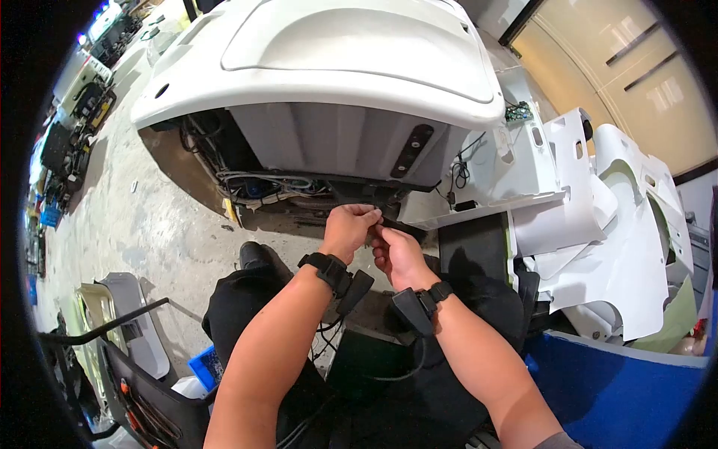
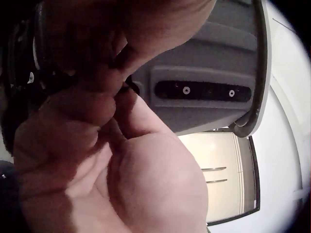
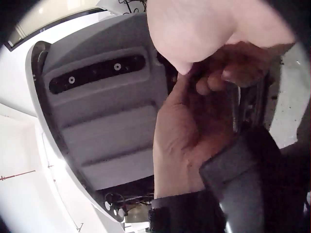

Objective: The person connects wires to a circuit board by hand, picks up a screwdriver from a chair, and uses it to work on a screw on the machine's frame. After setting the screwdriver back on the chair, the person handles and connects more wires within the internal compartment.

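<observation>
My left hand point(image 1: 347, 233) and right hand point(image 1: 404, 258) meet fingertip to fingertip under the lower edge of a big machine with a white shell point(image 1: 359, 88). Their curled fingers and thumbs pinch a small dark part point(image 2: 128, 88), mostly covered by the fingers; its kind I cannot tell. Just above the hands is the machine's grey underside panel point(image 1: 314, 138), which carries a black strip point(image 1: 411, 151) with two screws. A bundle of wires point(image 1: 269, 182) runs along the panel's lower edge, left of the hands.
White shell pieces point(image 1: 621, 247) are piled at right, above a blue bin point(image 1: 613, 389). An opened white housing point(image 1: 508, 168) with a green circuit board point(image 1: 517, 112) stands beside the machine. At lower left are a black tool bag point(image 1: 142, 396) and a small blue box point(image 1: 203, 367).
</observation>
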Motion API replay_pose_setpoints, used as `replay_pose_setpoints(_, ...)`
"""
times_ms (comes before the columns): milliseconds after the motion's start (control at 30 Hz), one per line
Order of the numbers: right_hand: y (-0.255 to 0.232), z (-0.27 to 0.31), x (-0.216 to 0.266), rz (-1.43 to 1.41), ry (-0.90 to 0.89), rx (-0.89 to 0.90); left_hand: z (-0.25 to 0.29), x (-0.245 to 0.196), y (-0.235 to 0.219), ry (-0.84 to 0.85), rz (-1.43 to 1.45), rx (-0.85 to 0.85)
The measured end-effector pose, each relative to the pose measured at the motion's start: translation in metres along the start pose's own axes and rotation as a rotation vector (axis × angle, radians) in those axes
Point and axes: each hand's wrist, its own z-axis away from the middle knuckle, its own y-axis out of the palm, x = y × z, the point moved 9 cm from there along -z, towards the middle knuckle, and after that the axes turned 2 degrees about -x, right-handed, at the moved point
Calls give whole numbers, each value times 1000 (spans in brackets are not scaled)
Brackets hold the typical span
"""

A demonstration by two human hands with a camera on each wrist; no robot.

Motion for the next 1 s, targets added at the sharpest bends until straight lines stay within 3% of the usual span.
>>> replay_pose_setpoints(100, -3, -9, -1, -23, 5, -12, -5, 1, 2, -57, 68, -33)
replay_pose_setpoints(367, 10, -7, 2, 14, -14, -11, -10, -1, -19, 12, 7, -83)
replay_pose_setpoints(433, 18, -5, 2, 47, -17, 0, 0, -19, -53, 139, -140, -327)
replay_pose_setpoints(467, 22, -5, 0, 54, -13, 8, 0, -22, -63, 139, -137, -338)
replay_pose_setpoints(533, 33, -3, -2, 67, -40, 61, 24, -70, -95, 515, -434, -640)
replay_pose_setpoints(667, 52, 6, -1, 186, -71, 100, 41, -97, -119, 657, -551, -673)
replay_pose_setpoints(733, 58, 10, -1, 199, -74, 105, 34, -91, -120, 699, -702, -563)
replay_pose_setpoints(767, 59, 9, -4, 208, -72, 102, 33, -86, -129, 695, -694, -566)
replay_pose_setpoints(833, 63, 5, -5, 199, -92, 101, 6, -46, -145, 239, -862, -362)
replay_pose_setpoints(867, 67, 6, -5, 205, -93, 102, 0, -40, -156, 240, -856, -365)
replay_pose_setpoints(933, 79, 8, -5, 271, -91, 151, -18, -9, -175, 53, -717, -291)
replay_pose_setpoints(1000, 91, 4, -7, 267, -86, 172, -15, -13, -179, 67, -614, -317)
